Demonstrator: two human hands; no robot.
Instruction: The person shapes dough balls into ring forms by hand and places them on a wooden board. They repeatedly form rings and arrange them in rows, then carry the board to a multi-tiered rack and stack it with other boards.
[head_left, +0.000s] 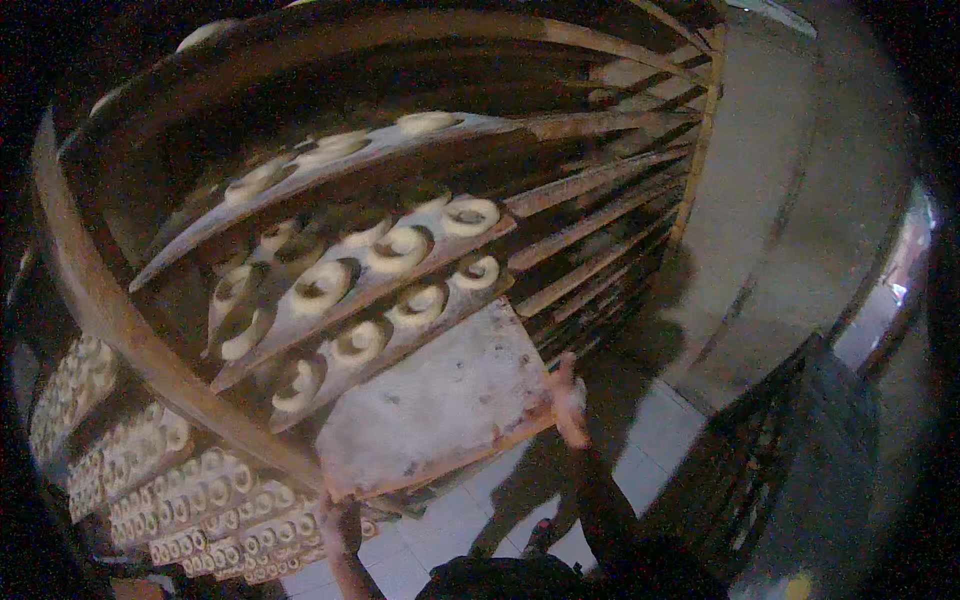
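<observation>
A wide wooden board [430,390] dusted with flour lies at the front of a rack, with no dough rings on its visible top. My right hand [568,405] grips its right edge near the front corner, thumb along the side. At the board's front left corner, my left hand [340,525] closes on the edge, its fingers partly hidden and dim. Just above this board, a shelf board carries ring-shaped pieces of dough [420,305]. Larger dough rings [402,247] sit on the board one level higher.
A curved-looking wooden post [150,330] of the rack rises on the left. Beyond it, several more boards hold rows of dough rings [215,495]. Wooden rails [600,230] run to the right, beside a pale wall [765,180]. Dark slatted crates [760,470] stand at lower right on the tiled floor [650,445].
</observation>
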